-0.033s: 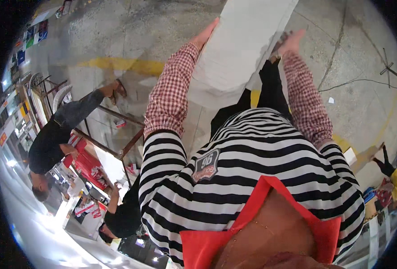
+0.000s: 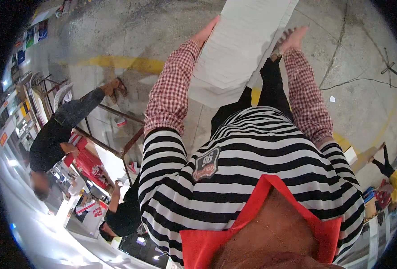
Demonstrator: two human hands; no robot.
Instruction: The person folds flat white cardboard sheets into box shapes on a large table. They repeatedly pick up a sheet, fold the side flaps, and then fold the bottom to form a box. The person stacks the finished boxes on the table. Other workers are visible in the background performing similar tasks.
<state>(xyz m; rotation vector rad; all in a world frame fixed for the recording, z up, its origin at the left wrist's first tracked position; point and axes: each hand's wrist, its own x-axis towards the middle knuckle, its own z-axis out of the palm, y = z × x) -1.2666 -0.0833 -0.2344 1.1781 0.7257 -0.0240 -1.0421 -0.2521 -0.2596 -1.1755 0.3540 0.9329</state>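
A long stack of white sheets (image 2: 236,49) stretches away in front of me at the top of the view, its near edges layered and slightly uneven. At its left edge is my left hand (image 2: 206,31), closed against the side, with most of its fingers hidden by the sheets. My right hand (image 2: 295,38) is beside the right edge, fingers apart and holding nothing that I can see; a narrow gap seems to separate it from the stack. Red-and-white checked sleeve covers run over both forearms.
Concrete floor with a yellow line (image 2: 127,64) lies around me. To the left are a metal-framed table (image 2: 131,142), red material (image 2: 88,163) and two people in dark clothes. Another person in yellow (image 2: 395,184) is at far right, near a thin cable (image 2: 360,80) and black stand legs (image 2: 389,67).
My right hand has shifted very slightly, and its fingers look a little more spread. The sheets and my left hand are almost unchanged.
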